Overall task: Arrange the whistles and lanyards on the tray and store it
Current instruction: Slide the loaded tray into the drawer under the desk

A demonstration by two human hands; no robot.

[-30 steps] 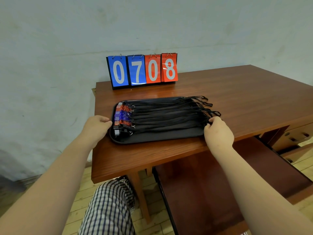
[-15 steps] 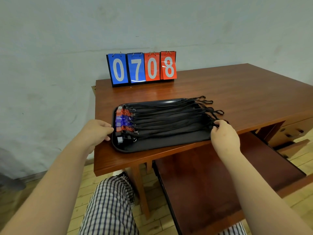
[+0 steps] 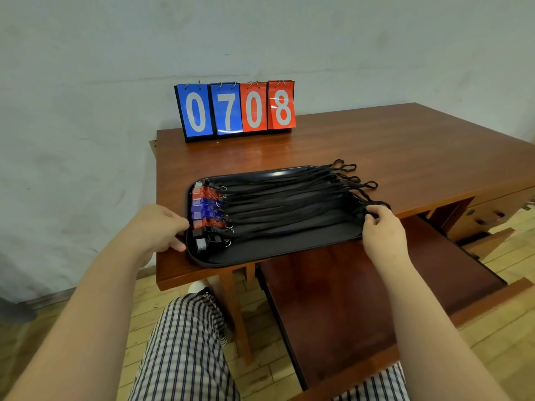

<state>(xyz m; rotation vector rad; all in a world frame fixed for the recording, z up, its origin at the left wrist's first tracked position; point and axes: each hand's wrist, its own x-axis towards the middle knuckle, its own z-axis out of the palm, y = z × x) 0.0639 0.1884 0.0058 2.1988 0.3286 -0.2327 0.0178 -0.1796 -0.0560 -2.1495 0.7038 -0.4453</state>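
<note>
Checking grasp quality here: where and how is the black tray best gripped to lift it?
By its two short ends, one of the hands from each side: left hand at the whistle end, right hand at the lanyard end. The tray is long, shallow and loosely loaded, so level support matters; its near rim already overhangs the table edge.

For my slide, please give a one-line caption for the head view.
Both hands, left hand and right hand, grip the black tray of whistles and lanyards above an open drawer.

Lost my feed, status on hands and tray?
Left hand and right hand grip the tray ends. Whistles, lanyards aboard. Open drawer below, unobstructed.
</note>
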